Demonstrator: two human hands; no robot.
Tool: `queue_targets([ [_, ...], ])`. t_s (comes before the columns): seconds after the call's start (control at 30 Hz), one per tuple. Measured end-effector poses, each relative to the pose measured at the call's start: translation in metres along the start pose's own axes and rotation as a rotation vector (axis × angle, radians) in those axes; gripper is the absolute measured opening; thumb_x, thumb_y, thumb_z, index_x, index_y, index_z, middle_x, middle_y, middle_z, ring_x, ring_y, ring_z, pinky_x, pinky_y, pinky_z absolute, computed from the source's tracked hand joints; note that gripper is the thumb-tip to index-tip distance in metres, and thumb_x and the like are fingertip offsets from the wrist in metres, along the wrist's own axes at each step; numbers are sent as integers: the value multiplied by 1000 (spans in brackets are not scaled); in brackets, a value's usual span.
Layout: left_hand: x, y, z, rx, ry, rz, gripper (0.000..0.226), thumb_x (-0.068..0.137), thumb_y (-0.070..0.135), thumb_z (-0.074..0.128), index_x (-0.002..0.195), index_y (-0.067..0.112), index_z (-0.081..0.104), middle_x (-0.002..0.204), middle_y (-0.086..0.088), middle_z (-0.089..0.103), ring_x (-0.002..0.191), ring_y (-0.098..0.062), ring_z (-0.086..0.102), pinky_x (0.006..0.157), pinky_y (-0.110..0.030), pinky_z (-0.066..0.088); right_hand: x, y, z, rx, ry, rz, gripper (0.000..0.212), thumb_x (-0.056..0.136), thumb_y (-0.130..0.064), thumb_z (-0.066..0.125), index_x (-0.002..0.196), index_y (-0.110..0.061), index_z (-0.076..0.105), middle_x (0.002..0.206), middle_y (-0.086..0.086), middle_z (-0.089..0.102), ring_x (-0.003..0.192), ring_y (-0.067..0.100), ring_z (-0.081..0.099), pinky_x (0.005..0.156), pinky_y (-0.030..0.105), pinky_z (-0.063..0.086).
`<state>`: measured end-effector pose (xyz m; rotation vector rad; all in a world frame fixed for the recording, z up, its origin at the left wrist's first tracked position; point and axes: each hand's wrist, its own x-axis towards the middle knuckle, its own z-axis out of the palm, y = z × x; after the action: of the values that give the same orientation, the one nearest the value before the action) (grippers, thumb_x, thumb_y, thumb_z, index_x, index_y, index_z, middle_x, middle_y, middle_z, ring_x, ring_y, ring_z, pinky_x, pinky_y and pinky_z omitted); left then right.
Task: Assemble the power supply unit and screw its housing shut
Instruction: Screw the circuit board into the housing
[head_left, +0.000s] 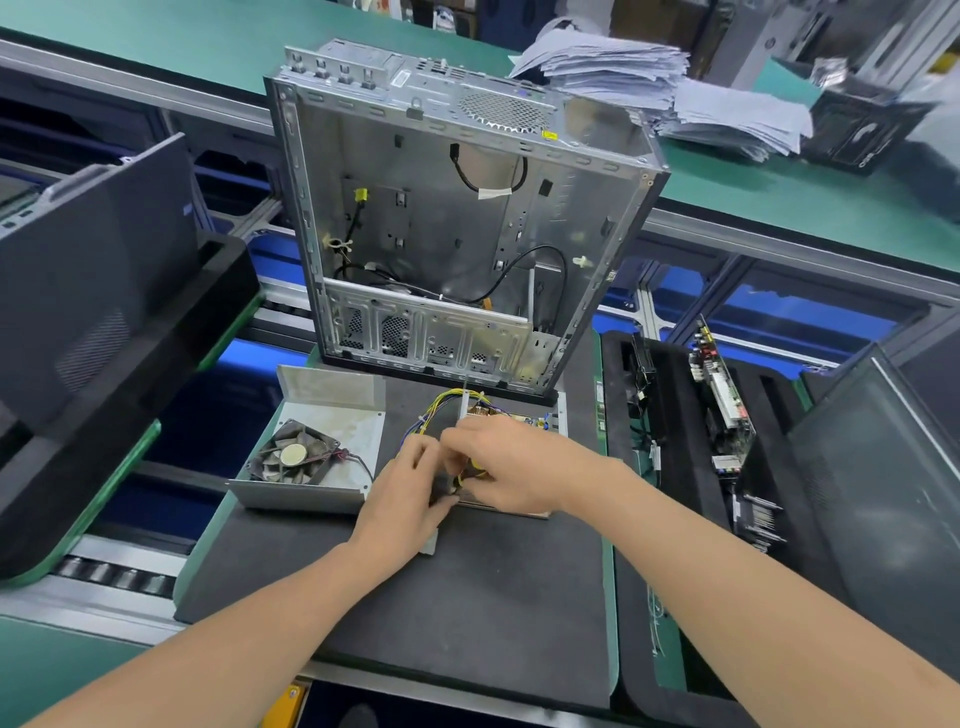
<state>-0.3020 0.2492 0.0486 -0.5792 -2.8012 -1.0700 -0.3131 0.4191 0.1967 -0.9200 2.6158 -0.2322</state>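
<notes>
On the dark mat (467, 597), the left hand (402, 493) and right hand (511, 465) meet with fingers curled, both gripping the power supply board (524, 415). The board's long axis runs away from the person toward its wire bundle (441, 408). The housing cover (358, 426), with the fan (293, 457) inside, lies just left of the board, nearer the left hand. An open computer chassis (467, 234) stands beyond.

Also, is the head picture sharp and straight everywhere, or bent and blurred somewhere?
Head view: wide-angle distortion makes the computer case lean; the paper stack at top right is smeared; the left hand and right hand look slightly soft.
</notes>
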Motion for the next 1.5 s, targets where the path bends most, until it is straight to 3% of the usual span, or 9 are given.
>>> queue_targets([
  [0.4, 2, 8, -4, 116, -30, 111, 56, 79, 4, 77, 115, 24, 39, 123, 2, 34, 74, -25, 59, 50, -41, 52, -5, -3, 12, -117, 76, 59, 16, 106, -26, 56, 118, -19, 48, 108, 5, 58, 97, 34, 62, 70, 46, 53],
  [0.6, 7, -1, -4, 114, -106, 142, 42, 88, 7, 71, 104, 20, 34, 131, 2, 32, 72, -17, 38, 54, -35, 41, 8, -12, 28, -247, 220, 192, 20, 108, -33, 41, 115, -15, 45, 96, 13, 68, 85, 40, 67, 60, 39, 38],
  [0.77, 8, -8, 1, 107, -145, 86, 24, 95, 14, 66, 109, 14, 46, 122, 6, 26, 72, -29, 57, 64, -44, 53, -4, -4, 11, -281, 54, -111, 20, 99, -14, 57, 118, -13, 52, 115, 5, 43, 80, 28, 56, 54, 38, 34],
  [0.83, 4, -7, 3, 12, -110, 80, 33, 94, 12, 69, 111, 22, 42, 116, 12, 34, 71, -10, 52, 67, -28, 50, -4, 0, 7, -331, 30, -139, 17, 97, -6, 58, 113, -10, 56, 114, 6, 44, 83, 29, 58, 53, 39, 37],
  [0.93, 2, -6, 1, -143, -100, -31, 47, 90, 12, 72, 106, 35, 35, 96, 21, 44, 85, 4, 52, 69, -10, 40, 0, 0, 11, -299, 72, -81, 15, 103, -12, 55, 117, -10, 57, 111, 8, 51, 91, 33, 63, 59, 41, 41],
  [1.1, 11, -6, -1, -93, -200, -79, 17, 90, 15, 72, 91, 10, 56, 91, 0, 53, 82, -16, 55, 77, -35, 50, 12, -12, 23, -204, 197, 268, 24, 108, -33, 47, 104, -10, 53, 96, 15, 67, 91, 40, 66, 62, 37, 36],
  [1.17, 12, -7, -2, -63, -241, -73, 18, 92, 17, 72, 91, 8, 56, 92, -1, 49, 82, -19, 53, 76, -33, 47, 13, -14, 27, -177, 219, 328, 21, 107, -32, 46, 98, -13, 47, 95, 16, 68, 92, 40, 66, 63, 37, 36],
  [1.3, 18, -8, -3, -25, -301, -53, 18, 94, 23, 68, 88, 14, 53, 89, -1, 50, 79, -16, 47, 71, -26, 35, 5, -7, 12, -112, 98, 106, 15, 103, -23, 52, 112, -11, 56, 113, 9, 56, 97, 34, 61, 65, 37, 38],
  [1.5, 20, -4, -2, 4, -323, -121, 19, 94, 25, 64, 83, 10, 62, 92, -5, 64, 88, -19, 59, 78, -32, 47, 1, -6, 11, -321, -28, -89, 18, 105, -18, 51, 120, -13, 60, 110, 6, 54, 96, 32, 62, 68, 43, 48],
])
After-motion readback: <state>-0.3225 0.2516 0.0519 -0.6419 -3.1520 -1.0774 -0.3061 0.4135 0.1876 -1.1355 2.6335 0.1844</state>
